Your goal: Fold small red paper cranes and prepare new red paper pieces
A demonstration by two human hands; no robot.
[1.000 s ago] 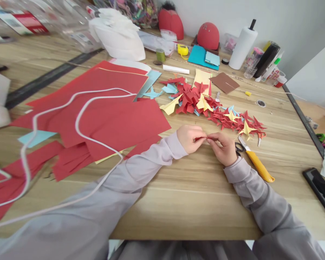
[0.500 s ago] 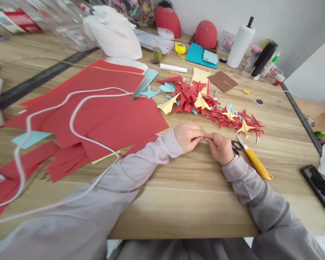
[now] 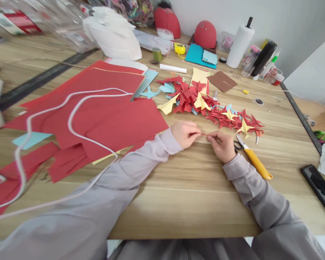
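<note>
Under the grip lies the table [image 3: 178,202]; the hands look raised a little above it, though this angle cannot settle that. Left of the grip, the red sheets [image 3: 119,122] overlap near the left forearm; a sweep of that sleeve could drag the loose ones out of line. The white cord [image 3: 69,122] loops over them in view and crosses the left sleeve; if it touches the cloth, which I cannot tell, a tug could snag it. Just beyond the grip and off to its right spreads the pile [image 3: 189,97] of folded paper, loosely heaped, so a forward nudge of the knuckles might scatter or crush its points.

The left hand [image 3: 185,134] and right hand [image 3: 222,145] both pinch, thumb against finger, on one thing. Right of the grip is the cutter [image 3: 257,164], its blade end toward the right hand; a careless outward shift could meet that edge. Between them, partly hidden, the scissors [image 3: 237,145] might be knocked as well.

Smallest is the red piece [image 3: 204,134], a thin line spanning the gap between the fingertips. Pulling too hard could tear it; uneven pressure could set a crooked crease.
</note>
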